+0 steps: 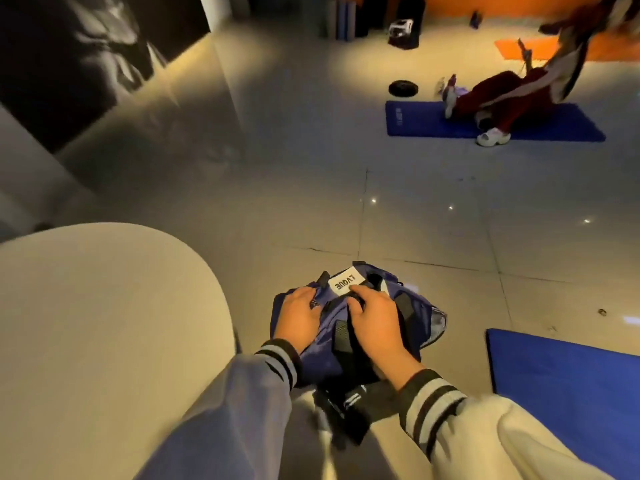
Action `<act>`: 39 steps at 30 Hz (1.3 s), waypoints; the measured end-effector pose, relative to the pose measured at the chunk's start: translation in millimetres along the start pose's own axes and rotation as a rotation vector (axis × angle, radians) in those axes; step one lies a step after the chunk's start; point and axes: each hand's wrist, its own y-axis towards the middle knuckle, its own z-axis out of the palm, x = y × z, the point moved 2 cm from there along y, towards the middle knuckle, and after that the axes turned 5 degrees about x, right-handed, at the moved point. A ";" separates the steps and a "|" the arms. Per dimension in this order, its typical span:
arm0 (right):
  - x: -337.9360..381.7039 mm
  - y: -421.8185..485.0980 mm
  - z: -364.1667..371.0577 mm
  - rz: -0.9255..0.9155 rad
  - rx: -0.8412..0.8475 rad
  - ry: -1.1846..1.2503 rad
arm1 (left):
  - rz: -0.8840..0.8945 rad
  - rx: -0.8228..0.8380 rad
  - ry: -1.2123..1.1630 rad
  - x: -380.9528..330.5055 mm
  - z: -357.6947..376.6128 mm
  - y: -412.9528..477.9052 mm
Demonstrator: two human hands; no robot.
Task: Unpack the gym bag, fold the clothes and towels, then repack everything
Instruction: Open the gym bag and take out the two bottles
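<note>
Your two striped cuffs reach forward over your lap, and both of your hands are on the navy gym bag (320,358), which sits on the tiled floor (346,209) right in front of your knees. Your left hand (300,315) lies on the bag's left shoulder with the fingers spread and nearly straight, the fingertips at a dark seam. Your right hand (375,318) rests on the top middle of the bag. Its fingertips touch the edge of a white label (346,281), and its thumb sits beside a black strap (341,336). You cannot tell whether that hand pinches the strap or only lies on it. The bag looks slumped, and more black strapping trails off its near end between your legs.

Just to your left a pale round counter (104,323) fills the lower corner, its rim close to your left sleeve. To your right a blue mat (568,382) lies flat on the floor, near the bag but apart from it.

Farther out, across open tiles, a second blue mat (415,119) carries a person in a dark red tracksuit (498,95) wearing white shoes (491,136). A black weight plate (402,88) lies just beyond that mat's left end, with an orange mat (509,48) behind. A large dark wall picture (69,46) stands at the far left.
</note>
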 end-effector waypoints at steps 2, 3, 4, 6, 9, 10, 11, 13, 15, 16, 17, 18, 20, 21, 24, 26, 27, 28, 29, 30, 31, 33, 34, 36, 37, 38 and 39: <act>62.7 0.3 -10.3 -0.092 -0.001 0.006 | -0.008 -0.121 -0.026 -9.5 -61.3 -20.4; 92.8 0.3 -13.2 -0.143 0.002 0.007 | 0.002 -0.180 -0.042 -13.1 -90.4 -31.5; 121.6 -1.1 -15.1 -0.194 0.007 0.008 | 0.002 -0.232 -0.052 -16.4 -118.9 -44.4; 174.5 -7.8 -13.4 -0.289 0.029 0.006 | 0.002 -0.337 -0.051 -19.0 -171.0 -74.2; 240.7 -25.1 4.1 -0.410 0.076 0.016 | -0.009 -0.467 -0.022 -6.6 -231.9 -116.6; 260.2 -32.0 14.3 -0.447 0.093 0.016 | -0.029 -0.509 -0.031 3.7 -247.2 -130.2; 278.8 -39.6 25.9 -0.482 0.111 0.016 | -0.061 -0.543 -0.037 17.0 -260.8 -143.5; 312.6 -56.7 54.6 -0.558 0.168 0.022 | -0.130 -0.607 -0.040 49.3 -284.2 -172.8; 341.1 -76.7 89.3 -0.628 0.244 0.028 | -0.203 -0.657 -0.052 87.7 -302.0 -203.9; 352.3 -87.5 109.3 -0.660 0.285 0.029 | -0.235 -0.680 -0.058 109.3 -308.0 -220.2; 361.1 -98.9 130.2 -0.688 0.331 0.023 | -0.271 -0.693 -0.068 129.3 -312.1 -237.8; 367.6 -111.3 153.0 -0.720 0.377 0.015 | -0.311 -0.712 -0.075 151.4 -313.2 -255.2; 373.6 -138.8 199.7 -0.782 0.483 -0.015 | -0.397 -0.723 -0.091 193.2 -310.1 -292.5; 374.4 -153.8 222.2 -0.810 0.541 -0.033 | -0.442 -0.735 -0.113 212.1 -307.6 -311.3; 372.7 -199.1 282.7 -0.894 0.748 -0.096 | -0.499 -0.902 -0.219 263.1 -293.3 -362.0; 369.9 -226.1 312.2 -0.925 0.906 -0.157 | -0.626 -0.910 -0.279 298.4 -274.4 -385.8; 367.1 -237.0 323.4 -0.912 0.978 -0.193 | -0.703 -0.864 -0.310 313.1 -265.0 -395.6; 362.7 -244.3 334.0 -0.908 0.997 -0.222 | -0.770 -0.822 -0.352 328.3 -255.8 -402.7; 357.7 -247.2 342.7 -0.901 0.963 -0.265 | -0.820 -0.771 -0.364 347.4 -244.5 -406.6; 351.2 -245.3 350.5 -0.883 0.888 -0.315 | -0.844 -0.722 -0.360 357.0 -237.8 -407.4; 346.1 -240.5 355.4 -0.843 0.816 -0.371 | -0.844 -0.675 -0.363 368.2 -231.3 -405.2; 332.5 -223.5 364.7 -0.714 0.775 -0.501 | -0.794 -0.567 -0.352 376.7 -223.1 -393.3; 324.5 -213.9 369.7 -0.611 0.816 -0.547 | -0.760 -0.518 -0.366 377.6 -219.8 -384.7; 306.9 -197.6 379.5 -0.426 0.924 -0.576 | -0.714 -0.443 -0.460 377.4 -212.0 -367.8; 298.4 -192.1 383.7 -0.375 0.969 -0.572 | -0.704 -0.416 -0.488 378.9 -206.5 -358.7; 289.3 -188.2 388.5 -0.340 1.011 -0.547 | -0.690 -0.398 -0.493 378.8 -202.6 -351.2; 283.6 -187.2 391.3 -0.313 1.050 -0.500 | -0.686 -0.386 -0.488 381.5 -196.3 -345.1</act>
